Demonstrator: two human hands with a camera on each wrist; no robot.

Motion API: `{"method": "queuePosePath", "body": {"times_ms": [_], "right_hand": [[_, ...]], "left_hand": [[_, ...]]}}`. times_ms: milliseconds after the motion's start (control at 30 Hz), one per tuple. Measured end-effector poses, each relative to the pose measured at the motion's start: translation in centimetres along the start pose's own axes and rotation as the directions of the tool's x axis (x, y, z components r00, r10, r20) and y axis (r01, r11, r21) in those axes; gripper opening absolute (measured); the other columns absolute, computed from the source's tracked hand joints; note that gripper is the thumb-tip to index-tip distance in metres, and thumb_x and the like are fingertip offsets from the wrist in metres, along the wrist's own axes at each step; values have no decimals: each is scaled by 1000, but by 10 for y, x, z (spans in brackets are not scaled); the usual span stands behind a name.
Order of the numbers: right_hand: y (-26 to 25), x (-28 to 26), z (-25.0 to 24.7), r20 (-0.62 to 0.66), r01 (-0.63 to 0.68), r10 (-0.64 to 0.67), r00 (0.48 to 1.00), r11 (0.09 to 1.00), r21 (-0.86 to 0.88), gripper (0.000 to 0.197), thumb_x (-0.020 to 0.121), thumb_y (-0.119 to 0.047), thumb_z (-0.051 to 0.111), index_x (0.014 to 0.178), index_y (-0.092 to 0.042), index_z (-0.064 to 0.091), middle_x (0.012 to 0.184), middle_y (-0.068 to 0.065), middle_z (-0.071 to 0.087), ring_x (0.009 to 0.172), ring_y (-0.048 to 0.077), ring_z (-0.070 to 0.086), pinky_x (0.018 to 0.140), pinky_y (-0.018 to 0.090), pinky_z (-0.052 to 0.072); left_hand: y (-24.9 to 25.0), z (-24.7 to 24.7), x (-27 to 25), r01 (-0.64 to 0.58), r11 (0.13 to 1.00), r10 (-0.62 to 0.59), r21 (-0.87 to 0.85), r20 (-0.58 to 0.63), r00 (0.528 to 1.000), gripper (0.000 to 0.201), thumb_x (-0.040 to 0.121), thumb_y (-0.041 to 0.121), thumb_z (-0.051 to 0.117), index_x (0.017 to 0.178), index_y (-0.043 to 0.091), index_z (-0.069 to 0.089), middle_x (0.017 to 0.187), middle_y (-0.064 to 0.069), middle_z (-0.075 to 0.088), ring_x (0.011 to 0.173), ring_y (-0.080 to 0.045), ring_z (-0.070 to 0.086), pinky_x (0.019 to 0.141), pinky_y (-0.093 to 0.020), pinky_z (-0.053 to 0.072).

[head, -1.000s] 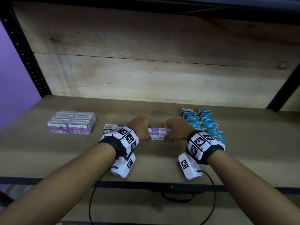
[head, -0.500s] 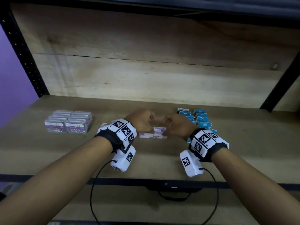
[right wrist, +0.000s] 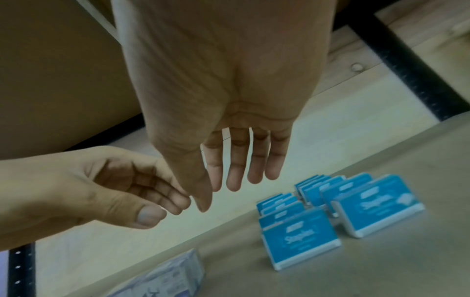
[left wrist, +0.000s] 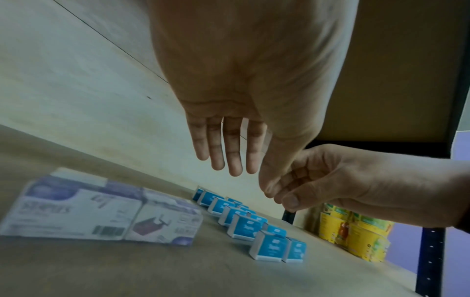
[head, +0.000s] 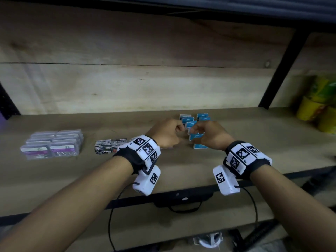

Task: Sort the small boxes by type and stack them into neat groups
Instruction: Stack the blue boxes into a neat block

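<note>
Wrist views — blue boxes point(right wrist: 300, 239) below fingers point(right wrist: 234, 170)

Bare forearms, no sleeves; bare left hand point(head: 164, 132) and right hand point(head: 211, 135), no rings or gloves. Strapped round each wrist, a black band point(head: 133, 159) carrying white square blocks printed with black-and-white square tag markers point(head: 148, 149). Slung under each band, a white rounded camera housing point(head: 147, 180) with one more tag marker and a thin black cable point(head: 112, 211) trailing down toward the near edge.
</note>
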State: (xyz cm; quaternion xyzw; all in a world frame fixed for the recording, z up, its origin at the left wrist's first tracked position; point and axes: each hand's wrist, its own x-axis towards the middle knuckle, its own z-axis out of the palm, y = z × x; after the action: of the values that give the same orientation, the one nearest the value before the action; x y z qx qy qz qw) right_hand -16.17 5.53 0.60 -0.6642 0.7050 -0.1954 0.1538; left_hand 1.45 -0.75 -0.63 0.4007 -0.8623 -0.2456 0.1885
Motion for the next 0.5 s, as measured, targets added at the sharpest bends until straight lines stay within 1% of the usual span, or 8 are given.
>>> {"method": "queuePosePath", "body": {"times_ms": [33,67,100,133,233,333,400,500], "right_hand": [[5,-4,-3,-12,-21,21,1000,1000,-9,24,78,-19,75,101,-19,66,91,-15,61,82,0,53,70,8,37],[10,-8,-5,-23,-32,32,999,999,-18,26,77,-19,76,102,-20,67,89,-16,59,82,0,52,71,8,36],[15,-12,-7,-37,-45,44,998,999,-20,29,76,-20,77,103,-20,67,91,-15,59,85,2,53,75,10,37],[21,-16,-9,-52,-56,56,997,998,-9,31,75,-19,77,104,-20,67,95,-12,60,88,5,55,78,13,38],[37,-22,-15,-85,-78,77,993,997,-12,34,73,-20,78,104,-22,67,101,-10,60,91,6,54,78,17,38],[52,-20,-20,-98,-84,78,992,995,-57,41,71,-24,80,109,-24,65,105,-8,58,92,8,52,78,21,39],[60,-16,-23,-93,-75,67,993,993,-88,45,71,-28,81,112,-24,63,111,-4,59,94,11,52,78,22,40],[71,-7,-27,-60,-56,48,997,988,-142,49,71,-31,80,116,-24,61,118,-1,58,102,14,55,80,23,40]], "left_hand": [[5,3,2,-16,1000,16,-5,4,1000,23,77,20,71,92,33,60,88,18,56,84,-6,60,64,-20,49],[9,6,4,-27,1000,27,-7,13,1000,22,77,20,71,96,30,63,89,16,56,83,-5,58,61,-17,46],[12,10,7,-37,999,37,-5,22,999,25,77,21,71,100,27,64,91,15,58,86,-5,58,64,-16,44],[16,14,9,-44,999,44,3,30,999,28,76,22,72,103,26,65,94,13,59,90,-7,59,71,-17,43],[25,24,16,-40,999,40,19,43,998,35,76,28,75,109,26,63,103,10,62,100,-10,60,82,-21,43],[31,31,24,-37,998,34,60,50,998,42,76,32,75,115,26,61,120,6,60,111,-13,56,92,-25,44],[33,36,29,-15,996,10,85,52,999,45,76,34,75,118,27,59,126,5,56,116,-15,53,95,-29,44],[35,44,35,26,992,-34,125,67,997,50,76,37,75,121,29,55,129,4,51,119,-17,50,98,-33,44]]}}
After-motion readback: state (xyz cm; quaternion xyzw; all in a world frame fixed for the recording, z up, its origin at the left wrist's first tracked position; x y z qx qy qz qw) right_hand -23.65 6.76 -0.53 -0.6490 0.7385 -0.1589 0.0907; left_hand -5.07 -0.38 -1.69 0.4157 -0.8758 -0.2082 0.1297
